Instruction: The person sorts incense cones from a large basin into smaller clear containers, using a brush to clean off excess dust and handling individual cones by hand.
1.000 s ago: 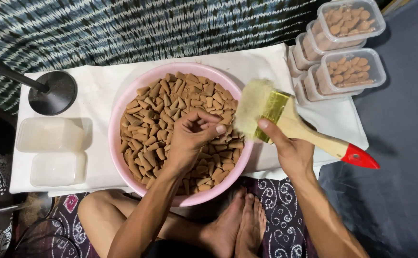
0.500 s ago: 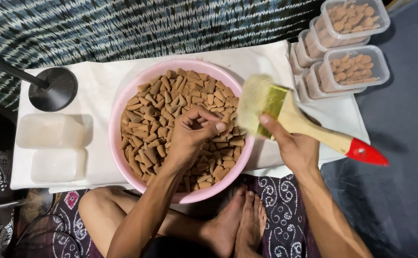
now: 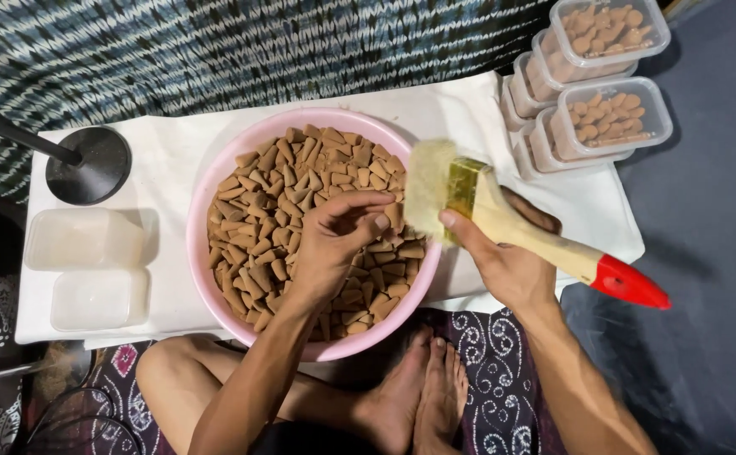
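A pink bowl (image 3: 216,168) full of small brown cone-shaped pieces (image 3: 275,211) sits on a white cloth in front of me. My left hand (image 3: 330,244) hovers over the bowl with fingertips pinched on one brown cone near the bowl's right side. My right hand (image 3: 511,261) grips a wide paintbrush (image 3: 503,215) with a wooden handle, red tip and pale bristles. The bristles lie right beside my left fingertips, over the bowl's right rim.
Stacked clear plastic tubs (image 3: 612,118) holding brown cones stand at the top right. Two empty clear tubs (image 3: 90,240) lie at the left on the white cloth (image 3: 166,152). A black round stand base (image 3: 90,164) with a rod sits at the back left. My crossed legs and feet (image 3: 423,392) lie below.
The view has shifted slightly. My left fingers stay pinched on a cone, and the brush bristles sit close against them as before.
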